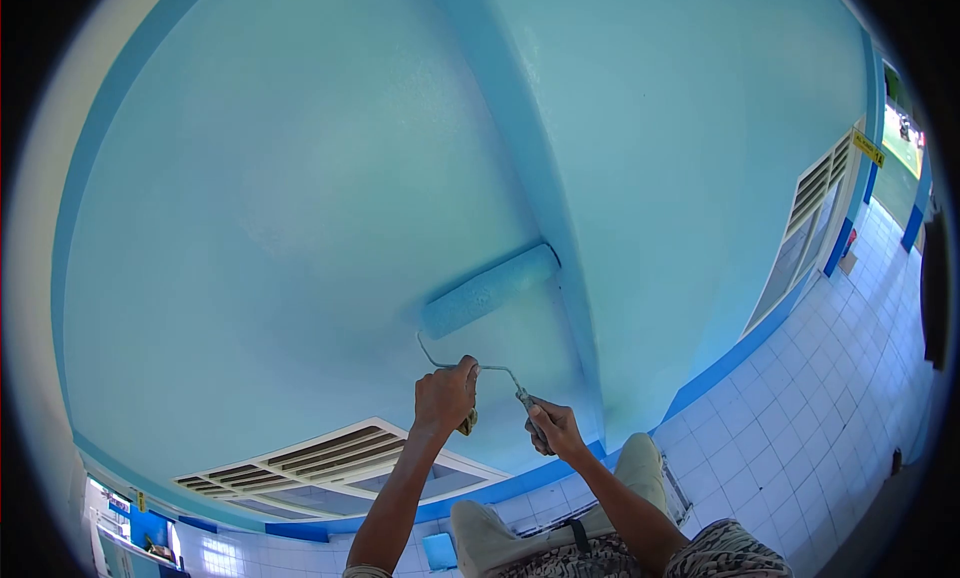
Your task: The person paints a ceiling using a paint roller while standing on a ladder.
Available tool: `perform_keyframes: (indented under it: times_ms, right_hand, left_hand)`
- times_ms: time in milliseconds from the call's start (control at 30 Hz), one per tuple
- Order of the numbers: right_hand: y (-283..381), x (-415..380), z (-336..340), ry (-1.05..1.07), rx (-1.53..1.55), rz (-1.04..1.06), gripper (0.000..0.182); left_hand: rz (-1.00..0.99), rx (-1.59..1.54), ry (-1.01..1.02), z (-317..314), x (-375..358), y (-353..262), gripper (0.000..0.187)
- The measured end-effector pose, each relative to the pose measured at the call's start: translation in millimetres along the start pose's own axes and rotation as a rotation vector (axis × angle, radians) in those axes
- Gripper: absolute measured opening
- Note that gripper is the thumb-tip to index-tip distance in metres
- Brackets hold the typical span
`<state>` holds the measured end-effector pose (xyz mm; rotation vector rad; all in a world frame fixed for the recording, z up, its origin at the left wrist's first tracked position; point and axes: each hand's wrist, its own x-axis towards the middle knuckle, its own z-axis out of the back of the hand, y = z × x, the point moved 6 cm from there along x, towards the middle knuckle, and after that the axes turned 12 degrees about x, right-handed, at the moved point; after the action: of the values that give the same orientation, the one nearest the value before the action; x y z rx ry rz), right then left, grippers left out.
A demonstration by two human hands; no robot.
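A blue paint roller (492, 290) lies against the light blue wall (300, 178), its right end beside the darker blue vertical band (520, 148). From its left end a bent metal rod (495, 368) runs down to the handle. My right hand (555, 428) is closed around the roller handle (524, 398). My left hand (446, 398) is closed at the middle of the rod, with its thumb on the metal. Something yellowish and dark (467, 422) shows under the left hand; what it is cannot be made out.
Louvred windows stand at the lower left (340, 463) and right (810, 218). White floor tiles (790, 408) spread to the right. A light blue square object (439, 552) lies low between the left forearm and the knee. A yellow sign (868, 148) is at the upper right.
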<state>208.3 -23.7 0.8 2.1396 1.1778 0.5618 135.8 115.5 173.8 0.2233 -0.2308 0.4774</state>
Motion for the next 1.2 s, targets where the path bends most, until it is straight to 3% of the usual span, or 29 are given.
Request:
perform_keyframes:
  times_ms: [333, 533, 667, 800, 867, 1000, 1200]
  right_hand:
    - [-101, -27, 73, -0.187, 0.002, -0.134, 0.050]
    - [-120, -72, 85, -0.270, 0.016, -0.179, 0.047]
    - [-107, -105, 74, -0.437, -0.149, -0.308, 0.040]
    - [-83, -144, 62, -0.367, -0.424, -0.448, 0.033]
    - [-75, -162, 58, -0.252, -0.412, -0.480, 0.033]
    - [-84, -173, 80, -0.119, -0.814, -0.444, 0.033]
    - [-78, -179, 61, -0.125, -1.026, -0.372, 0.025]
  left_hand:
    - [0.001, -0.056, 0.246, -139, -27, -8, 0.017]
    - [0.035, -0.142, 0.316, -197, -66, -20, 0.016]
    - [0.152, -0.325, 0.367, -231, -99, -27, 0.019]
    - [0.226, -0.454, 0.358, -216, -149, -50, 0.017]
    - [0.286, -0.513, 0.156, -201, -170, -59, 0.015]
    - [0.294, -0.492, 0.157, -166, -177, -82, 0.017]
    - [0.302, -0.486, 0.215, -141, -167, -91, 0.018]
